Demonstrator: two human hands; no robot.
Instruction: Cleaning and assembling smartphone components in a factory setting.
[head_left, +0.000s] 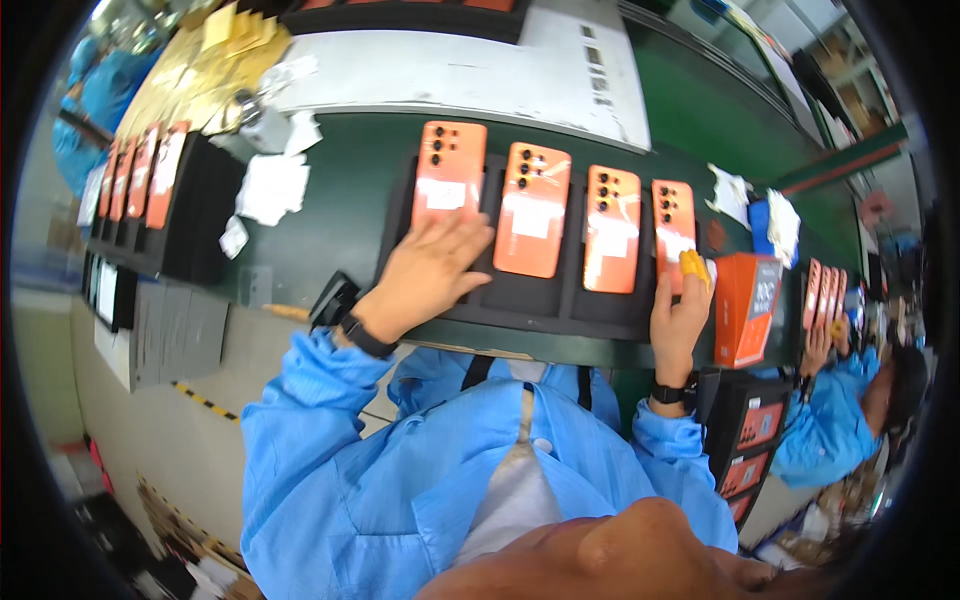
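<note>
Several orange smartphones lie back up in a row on a black tray [520, 305], each with a white label and dark round lenses. My left hand [425, 275] is open, its fingers flat on the lower end of the leftmost smartphone [452, 165]. At the row's right end, my right hand [682, 312], with yellow finger cots, has thumb and fingers about the lower end of the rightmost smartphone [673, 215]. Between my hands lie two untouched ones, a smartphone [533, 210] and a narrower-looking smartphone [611, 230].
An orange-and-grey box [745, 310] stands beside my right hand. Crumpled white papers [272, 188] lie on the green table [350, 150]. A black tray stack [205, 215] with upright phones stands at left. A co-worker [835, 410] handles phones at right.
</note>
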